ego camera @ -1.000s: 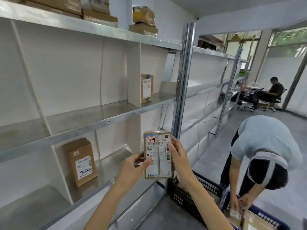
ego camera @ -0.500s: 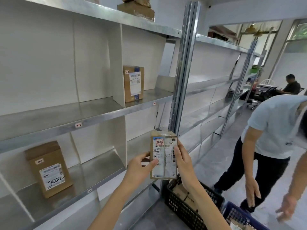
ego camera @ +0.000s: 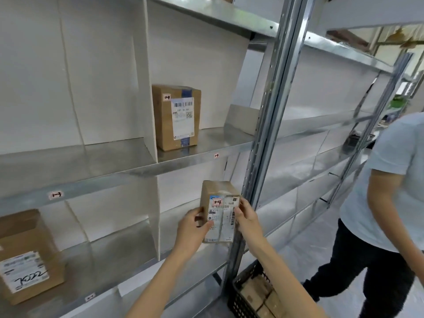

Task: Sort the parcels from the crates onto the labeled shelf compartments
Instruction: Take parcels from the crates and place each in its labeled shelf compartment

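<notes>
Both your hands are gripping the parcel (ego camera: 220, 212). Left hand (ego camera: 192, 228): thumb pressed on the front label, fingers curled round the left side. Right hand (ego camera: 246, 216): thumb on the right front edge, fingers wrapped behind and out of sight. No open palm on either side.

Parcel: small brown cardboard box, upright, with the label side facing you. A white shipping label covers most of the front, with a barcode strip down its right edge. The red-bordered sticker (ego camera: 217, 202) at the top of the label reads "2-4". Clear tape runs over the top.

Position: you hold it up in front of the lower compartment right of the white divider (ego camera: 153, 216), just left of the metal upright (ego camera: 268, 125). I cannot tell whether it touches the shelf.

Around it:
- The shelf above has edge tags "1-4" (ego camera: 216, 155) and "1-3" (ego camera: 56, 195).
- A taller box (ego camera: 175, 118) stands in the 1-4 compartment, hard against the divider.
- Another box (ego camera: 27, 255), marked "7022", sits on the lower shelf at far left.
- A black crate (ego camera: 247, 292) with more boxes is under your right forearm.
- Another person (ego camera: 390, 203) stands at right.
</notes>
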